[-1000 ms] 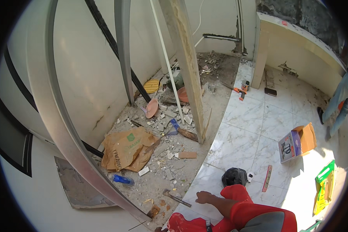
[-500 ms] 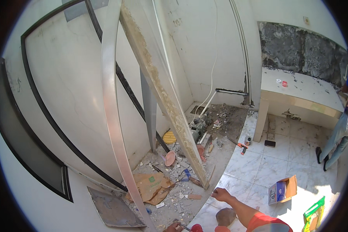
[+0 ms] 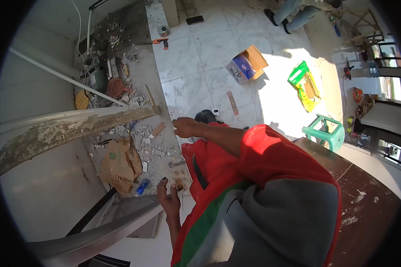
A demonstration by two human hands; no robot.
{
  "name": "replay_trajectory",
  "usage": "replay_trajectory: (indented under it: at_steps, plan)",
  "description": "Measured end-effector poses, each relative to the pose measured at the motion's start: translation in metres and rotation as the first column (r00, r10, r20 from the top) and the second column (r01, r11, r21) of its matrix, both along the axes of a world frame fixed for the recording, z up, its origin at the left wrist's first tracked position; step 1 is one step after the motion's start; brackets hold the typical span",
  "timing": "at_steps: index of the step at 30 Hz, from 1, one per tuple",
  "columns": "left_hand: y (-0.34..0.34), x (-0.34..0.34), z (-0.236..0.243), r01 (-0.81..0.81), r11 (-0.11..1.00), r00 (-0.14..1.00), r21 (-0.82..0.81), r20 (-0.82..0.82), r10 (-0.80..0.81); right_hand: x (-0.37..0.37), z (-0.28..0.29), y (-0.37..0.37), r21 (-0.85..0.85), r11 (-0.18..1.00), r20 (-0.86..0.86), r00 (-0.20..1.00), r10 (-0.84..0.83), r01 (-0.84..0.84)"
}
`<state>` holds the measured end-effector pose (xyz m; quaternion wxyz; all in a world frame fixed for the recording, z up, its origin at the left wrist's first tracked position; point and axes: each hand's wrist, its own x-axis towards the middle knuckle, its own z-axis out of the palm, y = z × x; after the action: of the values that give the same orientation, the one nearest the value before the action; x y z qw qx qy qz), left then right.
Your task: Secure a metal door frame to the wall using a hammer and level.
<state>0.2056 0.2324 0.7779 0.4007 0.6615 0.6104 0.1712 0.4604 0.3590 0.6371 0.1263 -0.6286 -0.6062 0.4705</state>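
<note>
My right hand (image 3: pixel 186 127) reaches out over the edge where the white tiles meet the rubble-strewn floor. Its fingers are curled closed, and whatever is in them is too small to make out. Lower down, my left hand (image 3: pixel 169 196) is raised with thumb and fingers bent around something small and pale that I cannot name. Beside its fingertips is a small brown block (image 3: pixel 179 184). A blue object (image 3: pixel 142 187) lies on the rubble to its left. My right arm wears a red sleeve (image 3: pixel 276 155).
A plaster-smeared beam (image 3: pixel 75 129) slants in from the left above the rubble. A torn brown paper bag (image 3: pixel 118 164) lies below it. On the tiles stand an opened box (image 3: pixel 247 64), an orange-handled saw (image 3: pixel 162 43) and a green-yellow bag (image 3: pixel 305 86). A green plastic stool (image 3: pixel 325 133) stands right.
The view has swung right and down, so my torso, the stool and the brown surface now show. My right hand stays closed; my left hand shows more fully.
</note>
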Motion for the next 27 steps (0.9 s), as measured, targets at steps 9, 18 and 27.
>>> replay_trajectory:
  at_steps: [9,18,27]
  plan:
    - [-0.102,0.004,-0.144,-0.085,0.824,0.992,-0.561,-0.124,0.019,0.112,-0.140,-0.156,-0.448,0.851,0.174,0.960,-0.218,0.274]
    - [-0.051,0.150,-0.307,-0.215,0.808,0.935,-0.548,-0.354,0.010,0.280,-0.480,-0.176,-0.391,0.515,0.645,0.626,-0.438,0.763]
    - [-0.037,0.173,-0.303,-0.175,0.873,0.915,-0.455,-0.402,-0.026,0.275,-0.541,-0.164,-0.305,0.637,0.602,0.662,-0.446,0.707]
